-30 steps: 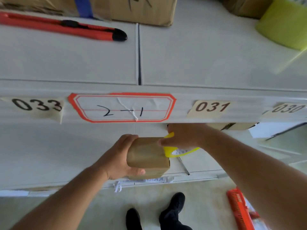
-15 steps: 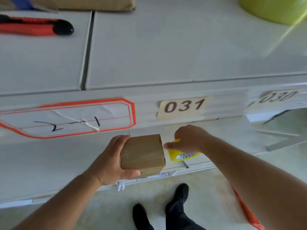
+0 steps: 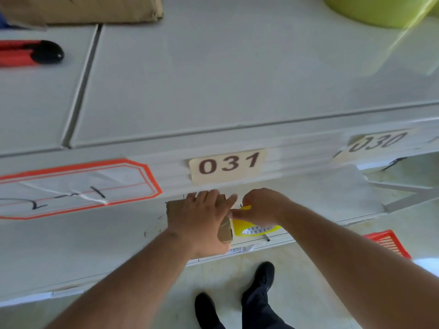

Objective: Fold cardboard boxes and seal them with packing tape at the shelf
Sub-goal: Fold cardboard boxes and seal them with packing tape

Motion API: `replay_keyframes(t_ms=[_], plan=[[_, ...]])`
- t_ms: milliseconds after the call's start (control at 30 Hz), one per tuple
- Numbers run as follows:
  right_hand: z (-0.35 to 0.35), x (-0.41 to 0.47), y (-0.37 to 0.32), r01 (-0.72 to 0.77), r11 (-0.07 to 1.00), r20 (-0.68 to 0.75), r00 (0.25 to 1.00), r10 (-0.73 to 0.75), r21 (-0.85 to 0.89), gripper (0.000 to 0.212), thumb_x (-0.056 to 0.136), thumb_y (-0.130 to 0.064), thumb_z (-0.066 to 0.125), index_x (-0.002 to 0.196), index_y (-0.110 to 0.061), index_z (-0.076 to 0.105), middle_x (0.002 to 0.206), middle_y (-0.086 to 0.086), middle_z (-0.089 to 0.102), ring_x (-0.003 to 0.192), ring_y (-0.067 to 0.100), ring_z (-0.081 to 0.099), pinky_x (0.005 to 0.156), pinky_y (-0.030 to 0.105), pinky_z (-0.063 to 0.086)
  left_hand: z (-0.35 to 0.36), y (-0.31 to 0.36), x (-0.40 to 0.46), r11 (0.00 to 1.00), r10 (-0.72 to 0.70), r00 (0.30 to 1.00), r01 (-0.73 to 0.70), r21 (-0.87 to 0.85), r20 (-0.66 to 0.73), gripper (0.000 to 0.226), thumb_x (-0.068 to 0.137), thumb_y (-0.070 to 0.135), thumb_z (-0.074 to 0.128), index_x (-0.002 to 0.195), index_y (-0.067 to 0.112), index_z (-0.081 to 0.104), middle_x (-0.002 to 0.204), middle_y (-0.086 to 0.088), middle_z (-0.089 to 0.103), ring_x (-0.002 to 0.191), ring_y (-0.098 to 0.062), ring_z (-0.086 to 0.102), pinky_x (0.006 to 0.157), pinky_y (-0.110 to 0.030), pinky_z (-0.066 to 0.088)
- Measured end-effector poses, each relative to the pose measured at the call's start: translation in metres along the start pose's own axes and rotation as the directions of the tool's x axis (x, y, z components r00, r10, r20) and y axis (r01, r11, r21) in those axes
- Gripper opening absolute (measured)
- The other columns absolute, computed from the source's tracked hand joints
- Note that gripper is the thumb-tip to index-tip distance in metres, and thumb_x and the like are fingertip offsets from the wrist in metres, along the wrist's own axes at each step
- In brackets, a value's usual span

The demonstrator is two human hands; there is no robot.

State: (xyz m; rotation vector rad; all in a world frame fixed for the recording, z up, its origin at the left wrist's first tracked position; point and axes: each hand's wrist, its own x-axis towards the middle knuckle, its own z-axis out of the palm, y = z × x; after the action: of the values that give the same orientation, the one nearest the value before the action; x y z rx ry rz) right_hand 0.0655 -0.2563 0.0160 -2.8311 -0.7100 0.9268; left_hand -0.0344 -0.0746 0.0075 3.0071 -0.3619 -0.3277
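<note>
A small brown cardboard box [image 3: 225,230] sits on the lower shelf [image 3: 95,245], below the label 031. My left hand [image 3: 202,219] lies flat on top of the box, fingers straight and spread toward its far edge. My right hand [image 3: 259,207] is just right of the box and grips a yellow tape dispenser [image 3: 251,227], its thumb close to the box's right side. Most of the box is hidden under my left hand.
On the upper shelf [image 3: 213,79] lie a red utility knife [image 3: 31,53] at the left, a brown carton [image 3: 95,10] at the back and a green tape roll [image 3: 380,8] at the back right. A red basket [image 3: 389,243] stands on the floor, right of my feet.
My left hand has moved from gripping the box's left side to lying flat on its top. The view has shifted right, with the right hand still on the dispenser beside the box.
</note>
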Motion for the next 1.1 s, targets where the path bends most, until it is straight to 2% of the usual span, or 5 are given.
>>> replay_keyframes(t_ms=[133, 300, 500, 667, 1100], plan=[[-0.027, -0.020, -0.005, 0.031, 0.999, 0.020, 0.999, -0.032, 0.043, 0.078, 0.080, -0.091, 0.045, 0.085, -0.017, 0.067, 0.092, -0.002, 0.066, 0.092, 0.021, 0.063, 0.076, 0.034, 0.049, -0.007, -0.011, -0.005, 0.976, 0.047, 0.990, -0.073, -0.204, -0.130, 0.101, 0.060, 0.079, 0.066, 0.149, 0.043, 0.032, 0.140, 0.011, 0.035, 0.133, -0.017, 0.038, 0.115, -0.039, 0.034], [-0.079, -0.052, -0.027, 0.119, 0.971, 0.016, 0.992, -0.125, 0.208, 0.046, 0.088, -0.074, 0.058, 0.106, -0.034, 0.070, 0.113, -0.004, 0.067, 0.106, 0.019, 0.062, 0.089, 0.033, 0.051, 0.020, -0.035, -0.040, 0.745, -0.109, 0.949, -0.120, -0.656, -0.297, 0.094, 0.059, 0.051, 0.089, 0.141, 0.038, 0.044, 0.140, 0.014, 0.036, 0.136, -0.009, 0.043, 0.109, -0.037, 0.046], [-0.032, -0.024, -0.103, 0.242, 0.950, 0.028, 0.967, -0.252, 0.198, 0.052, 0.082, -0.081, 0.060, 0.102, -0.033, 0.062, 0.093, -0.012, 0.057, 0.094, 0.018, 0.057, 0.074, 0.032, 0.040, 0.052, -0.079, -0.088, 0.823, -0.194, 0.979, 0.128, -0.554, -0.063, 0.116, 0.062, 0.060, 0.086, 0.151, 0.049, 0.012, 0.162, 0.014, 0.014, 0.147, -0.004, 0.030, 0.116, -0.026, 0.036], [0.008, -0.012, -0.152, 0.271, 0.956, -0.017, 0.962, -0.271, 0.113, 0.073, 0.081, -0.086, 0.055, 0.127, -0.031, 0.065, 0.120, -0.003, 0.067, 0.112, 0.024, 0.062, 0.083, 0.038, 0.047, 0.069, -0.093, -0.091, 0.679, -0.347, 0.927, 0.352, -0.644, 0.141, 0.132, 0.034, 0.070, 0.096, 0.147, 0.045, 0.032, 0.144, 0.023, 0.042, 0.126, -0.001, 0.055, 0.105, -0.027, 0.049], [-0.030, -0.007, -0.011, 0.041, 0.926, 0.009, 0.999, -0.040, -0.375, 0.086, 0.071, -0.100, 0.033, 0.088, -0.024, 0.069, 0.085, -0.006, 0.069, 0.087, 0.019, 0.065, 0.069, 0.032, 0.045, 0.073, -0.095, -0.093, 0.812, -0.223, 0.970, 0.238, -0.533, 0.094, 0.133, 0.053, 0.082, 0.079, 0.161, 0.037, 0.017, 0.159, 0.017, 0.017, 0.144, -0.006, 0.030, 0.116, -0.024, 0.032]])
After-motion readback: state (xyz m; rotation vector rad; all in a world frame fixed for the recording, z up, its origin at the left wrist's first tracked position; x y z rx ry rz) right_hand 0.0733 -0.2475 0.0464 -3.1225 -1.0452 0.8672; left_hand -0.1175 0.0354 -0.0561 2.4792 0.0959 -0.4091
